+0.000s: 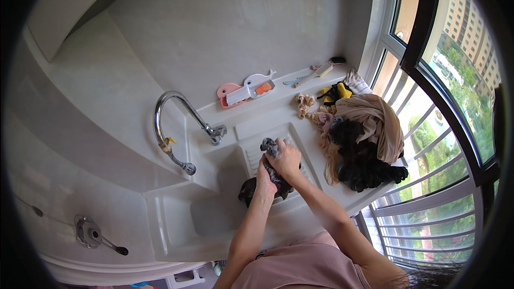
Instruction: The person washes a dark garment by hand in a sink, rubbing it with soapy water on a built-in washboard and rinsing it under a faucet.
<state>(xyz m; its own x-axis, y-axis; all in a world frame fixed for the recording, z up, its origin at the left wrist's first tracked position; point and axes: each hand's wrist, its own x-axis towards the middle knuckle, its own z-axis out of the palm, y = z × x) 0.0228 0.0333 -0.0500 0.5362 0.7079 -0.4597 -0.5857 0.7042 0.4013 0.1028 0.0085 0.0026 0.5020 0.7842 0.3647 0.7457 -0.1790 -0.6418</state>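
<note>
Both hands meet over the ribbed washboard beside the sink basin. A dark, soapy cloth is bunched between them, with white suds on it. My left hand grips its lower side, palm turned inward. My right hand closes over it from the right, the back of the hand upward. The rest of the dark cloth hangs below the hands, at the basin's edge. How far the fingers wrap around the cloth is partly hidden.
A chrome faucet arches at the left. Whale-shaped soap dishes and a scrub brush line the back ledge. Black garments, a beige cloth and a yellow-and-black cloth lie piled at the right, near the window.
</note>
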